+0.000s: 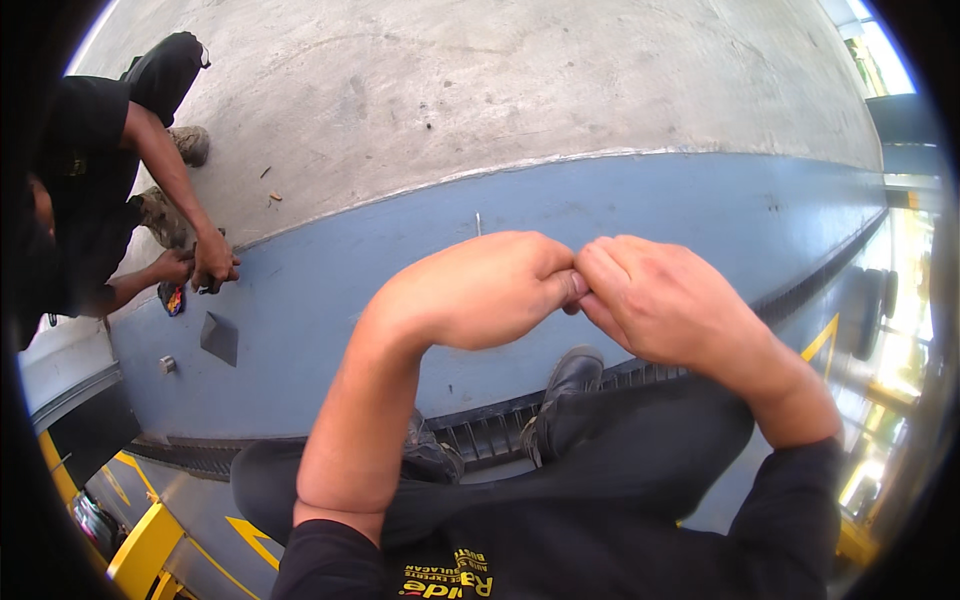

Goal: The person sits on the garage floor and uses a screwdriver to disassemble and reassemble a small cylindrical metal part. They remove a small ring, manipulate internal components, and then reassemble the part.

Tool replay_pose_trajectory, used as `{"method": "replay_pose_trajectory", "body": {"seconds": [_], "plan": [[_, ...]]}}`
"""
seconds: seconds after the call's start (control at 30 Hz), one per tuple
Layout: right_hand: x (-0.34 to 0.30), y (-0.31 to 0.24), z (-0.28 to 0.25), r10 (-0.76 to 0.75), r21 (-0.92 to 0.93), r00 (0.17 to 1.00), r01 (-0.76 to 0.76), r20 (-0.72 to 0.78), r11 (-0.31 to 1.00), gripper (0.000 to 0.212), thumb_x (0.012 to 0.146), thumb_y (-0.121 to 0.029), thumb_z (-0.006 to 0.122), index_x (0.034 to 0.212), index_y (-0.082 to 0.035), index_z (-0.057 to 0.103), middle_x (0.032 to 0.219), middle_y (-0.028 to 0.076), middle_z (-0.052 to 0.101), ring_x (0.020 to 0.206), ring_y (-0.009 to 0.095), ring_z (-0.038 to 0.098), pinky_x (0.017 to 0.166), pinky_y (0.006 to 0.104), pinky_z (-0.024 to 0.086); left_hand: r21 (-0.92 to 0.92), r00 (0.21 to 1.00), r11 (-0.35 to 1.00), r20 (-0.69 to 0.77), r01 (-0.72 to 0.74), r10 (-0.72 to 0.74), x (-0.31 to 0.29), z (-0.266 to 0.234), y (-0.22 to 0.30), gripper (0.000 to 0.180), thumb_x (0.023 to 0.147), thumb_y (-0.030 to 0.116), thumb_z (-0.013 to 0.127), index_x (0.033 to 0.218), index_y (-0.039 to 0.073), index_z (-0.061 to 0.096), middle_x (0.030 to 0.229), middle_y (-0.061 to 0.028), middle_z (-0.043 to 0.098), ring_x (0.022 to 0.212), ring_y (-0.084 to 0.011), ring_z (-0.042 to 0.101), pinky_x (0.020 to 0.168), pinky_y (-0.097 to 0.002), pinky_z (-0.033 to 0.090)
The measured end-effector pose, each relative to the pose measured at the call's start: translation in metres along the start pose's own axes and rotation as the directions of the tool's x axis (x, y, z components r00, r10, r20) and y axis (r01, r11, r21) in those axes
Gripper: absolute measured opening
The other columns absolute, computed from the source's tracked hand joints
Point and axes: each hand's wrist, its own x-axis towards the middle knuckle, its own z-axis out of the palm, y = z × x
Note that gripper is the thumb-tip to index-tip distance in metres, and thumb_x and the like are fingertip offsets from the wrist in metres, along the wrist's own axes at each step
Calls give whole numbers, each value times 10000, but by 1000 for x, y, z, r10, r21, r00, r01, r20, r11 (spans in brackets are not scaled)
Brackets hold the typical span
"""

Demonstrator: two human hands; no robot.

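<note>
My left hand (505, 290) and my right hand (655, 295) meet at the fingertips in front of me, over the blue painted floor strip (640, 195). The fingers of both hands are closed, pinched together where they touch. Whatever lies between them, if anything, is hidden behind the knuckles and too small to make out. Just beyond my left hand, a thin pale sliver (478, 222) shows against the blue surface.
At the left a co-worker in black crouches, both hands (208, 262) together around something dark. Near them lie a colourful small item (173, 298), a dark grey diamond-shaped piece (219, 338) and a small metal block (167, 365). A dark grating (490, 437) runs by my boots; yellow frames (150, 550) stand lower left.
</note>
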Motion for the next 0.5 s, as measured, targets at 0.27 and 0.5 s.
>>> {"method": "replay_pose_trajectory", "body": {"seconds": [0.27, 0.5], "plan": [[-19, -13, 47, -150, 494, 985, 87, 89, 865, 192, 908, -167, 645, 892, -45, 497, 676, 137, 609, 628, 373, 640, 537, 470, 508, -115, 951, 983, 293, 142, -103, -39, 20, -16, 355, 1084, 302, 490, 983, 14, 670, 804, -130, 653, 789, -283, 627, 767, -418, 491], [-24, -10, 47, -164, 724, 950, -83, 264, 684, 214, 998, -217, 558, 922, -31, 484, 670, 186, 582, 658, 442, 595, 590, 532, 465, 191, 994, 980, 88, 54, -72, -66, 28, -35, 215, 1055, 228, 545, 1040, 40, 649, 862, -172, 683, 831, -393, 653, 748, -468, 502]]}}
